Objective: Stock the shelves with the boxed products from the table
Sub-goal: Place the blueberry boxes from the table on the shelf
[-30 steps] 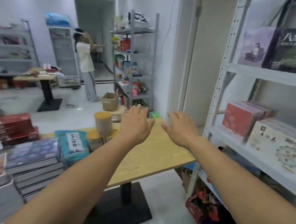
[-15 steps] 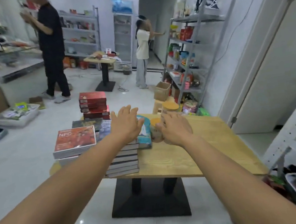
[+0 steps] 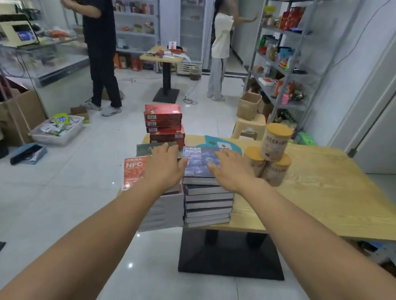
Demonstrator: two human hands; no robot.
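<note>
A wooden table point(image 3: 324, 198) carries several stacks of flat boxes. The nearest stack has a dark blue box point(image 3: 200, 164) on top. Left of it stands a stack topped by an orange NFC box point(image 3: 133, 172), and behind is a stack of red boxes point(image 3: 164, 124). My left hand point(image 3: 165, 166) hovers with fingers spread over the left edge of the blue box. My right hand point(image 3: 229, 168) reaches over that box's right side, fingers apart. Neither hand grips anything.
Three yellow-lidded canisters point(image 3: 272, 155) are piled right of the blue stack, with a teal packet point(image 3: 221, 144) behind. A grey shelf rack point(image 3: 286, 45) stands at the back right. Two people point(image 3: 100, 49) stand farther off. Bins and cartons point(image 3: 57, 129) lie on the floor at left.
My view has swung left from the shelf toward the table. Both hands have moved from open air over the table to above the blue-topped stack.
</note>
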